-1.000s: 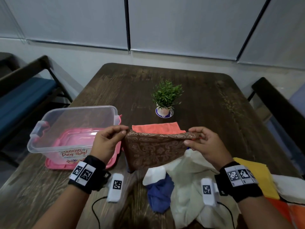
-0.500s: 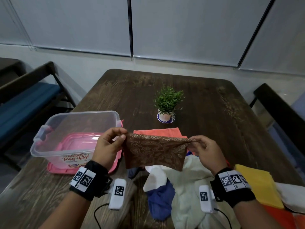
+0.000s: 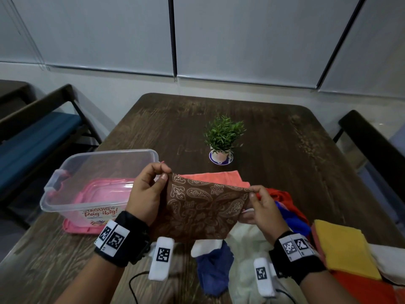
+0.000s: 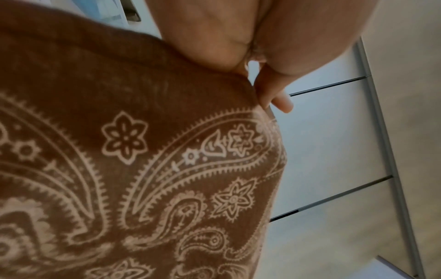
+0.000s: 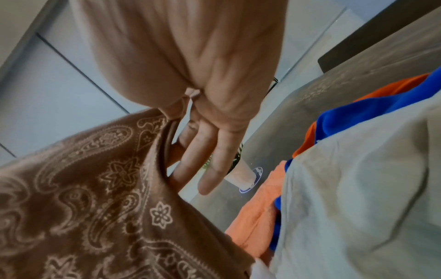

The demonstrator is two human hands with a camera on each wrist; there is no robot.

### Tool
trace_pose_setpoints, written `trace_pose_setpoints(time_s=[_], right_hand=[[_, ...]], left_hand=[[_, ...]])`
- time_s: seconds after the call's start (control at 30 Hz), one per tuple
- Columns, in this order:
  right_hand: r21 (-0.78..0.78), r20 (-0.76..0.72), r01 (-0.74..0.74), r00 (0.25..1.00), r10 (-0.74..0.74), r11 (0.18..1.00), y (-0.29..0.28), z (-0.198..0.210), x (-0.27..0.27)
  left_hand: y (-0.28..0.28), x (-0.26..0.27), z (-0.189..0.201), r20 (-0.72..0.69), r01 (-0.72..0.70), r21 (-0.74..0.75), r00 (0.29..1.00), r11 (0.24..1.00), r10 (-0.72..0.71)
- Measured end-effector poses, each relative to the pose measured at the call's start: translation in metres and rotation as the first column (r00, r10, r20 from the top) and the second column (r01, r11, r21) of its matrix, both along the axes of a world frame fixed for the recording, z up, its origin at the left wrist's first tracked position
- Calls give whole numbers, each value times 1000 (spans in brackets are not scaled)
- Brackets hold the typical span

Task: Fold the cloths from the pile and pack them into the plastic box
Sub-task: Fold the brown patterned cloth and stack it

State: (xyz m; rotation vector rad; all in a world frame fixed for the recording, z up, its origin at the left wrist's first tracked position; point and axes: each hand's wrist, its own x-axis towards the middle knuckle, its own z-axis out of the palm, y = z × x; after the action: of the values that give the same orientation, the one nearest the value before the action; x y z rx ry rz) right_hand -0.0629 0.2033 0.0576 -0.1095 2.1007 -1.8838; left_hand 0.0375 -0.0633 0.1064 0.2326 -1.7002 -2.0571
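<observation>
Paisley cloth (image 3: 203, 207): thin, limp, light; expect sagging between grips. Your left hand (image 3: 145, 195) and right hand (image 3: 262, 207) each pinch a top corner; keep holding the corners.

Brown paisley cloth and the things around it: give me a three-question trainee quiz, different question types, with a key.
1. True or false: the brown paisley cloth lies folded inside the clear plastic box.
2. Multiple choice: how is the cloth held? A) the left hand alone, B) the right hand alone, C) both hands, each pinching a top corner.
3. Fill in: on the table beyond the cloth stands a small potted ____.

Key:
1. False; it hangs in the air between the hands, and no cloth shows in the box.
2. C.
3. Plant.
</observation>
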Motion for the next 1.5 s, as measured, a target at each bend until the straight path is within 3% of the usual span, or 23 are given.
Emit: trace_pose_setpoints(time_s=[0.1, 0.23, 0.33, 0.6, 0.73, 0.93, 1.1, 1.27, 1.5], right_hand=[[27, 55, -31, 998, 29, 999, -4, -12, 6], [-73, 246, -101, 962, 116, 992, -6, -28, 12], [-66, 234, -170, 955, 181, 983, -2, -37, 15], [143, 199, -100, 977, 71, 985, 8, -52, 14], [17, 282, -33, 959, 27, 999, 8, -45, 9], [13, 348, -159, 926, 144, 987, -4, -43, 9], [-6, 434, -286, 863, 260, 958, -14, -48, 13], [-85, 415, -425, 807, 420, 901, -25, -54, 23], [-140, 186, -218, 952, 242, 966, -19, -42, 11]], left_hand=[[9, 1, 8, -39, 9, -28, 999, 1000, -10], [13, 1, 7, -16, 33, -80, 999, 996, -34], [18, 2, 6, 1, 66, -108, 998, 992, -66], [19, 3, -3, 25, 88, -91, 996, 992, -86], [21, 3, -8, 32, 115, -63, 993, 991, -113], [28, 3, 5, 21, 137, -154, 991, 978, -136], [24, 7, 18, 1, 160, -88, 987, 983, -160], [22, 6, 23, -14, 143, -105, 989, 984, -145], [7, 6, 12, 83, 66, -64, 995, 996, -61]])
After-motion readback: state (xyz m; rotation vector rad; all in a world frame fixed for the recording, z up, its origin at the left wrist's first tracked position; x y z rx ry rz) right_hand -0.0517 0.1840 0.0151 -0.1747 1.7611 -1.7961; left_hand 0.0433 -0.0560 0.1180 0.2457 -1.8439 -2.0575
